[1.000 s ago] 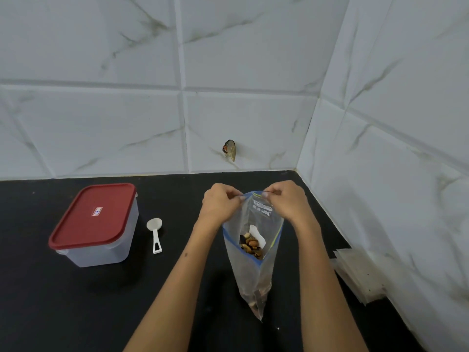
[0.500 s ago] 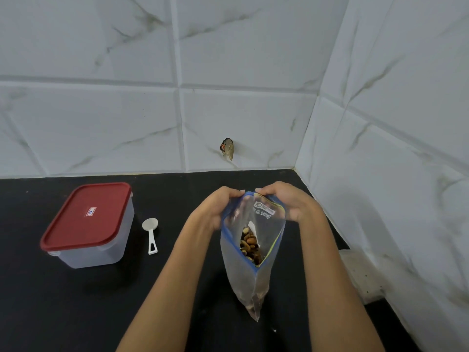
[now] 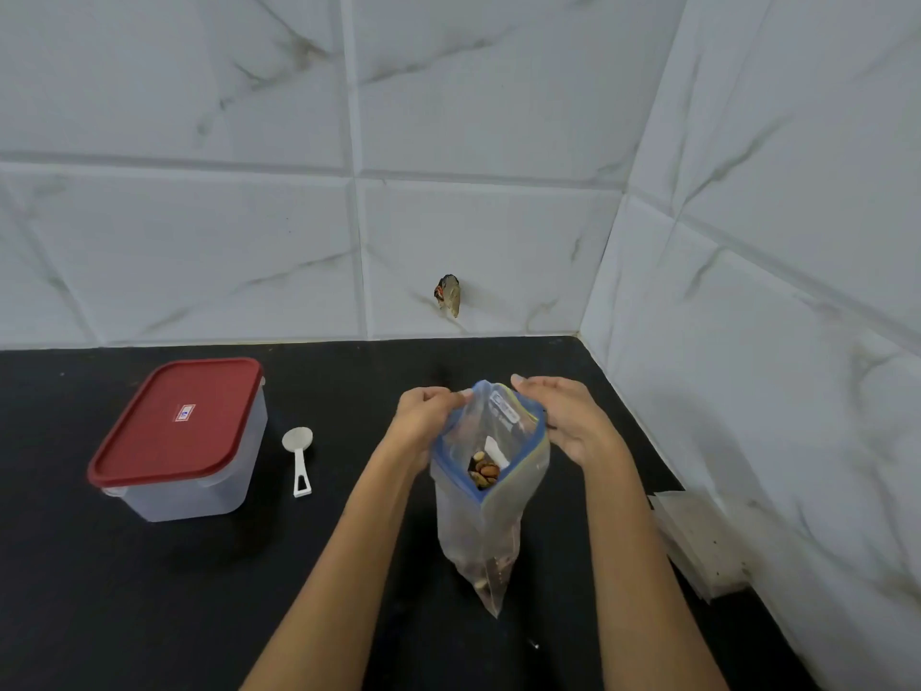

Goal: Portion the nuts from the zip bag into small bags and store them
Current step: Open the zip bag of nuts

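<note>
A clear zip bag (image 3: 486,521) with a blue seal stands upright on the black counter, its mouth spread wide. Brown nuts (image 3: 482,472) show through the opening. My left hand (image 3: 426,416) pinches the left rim of the mouth. My right hand (image 3: 568,421) holds the right rim, thumb and fingers curled round the edge. A stack of small clear bags (image 3: 697,541) lies flat by the right wall. A white scoop (image 3: 299,458) lies on the counter left of my left arm.
A clear plastic box with a red lid (image 3: 182,431) stands shut at the left of the black counter (image 3: 149,615). Tiled white walls close the back and right side. A small dark thing (image 3: 447,294) sticks out of the back wall.
The two hands have pulled apart, so the bag's mouth went from nearly shut to wide. The bag stays upright in the same spot.
</note>
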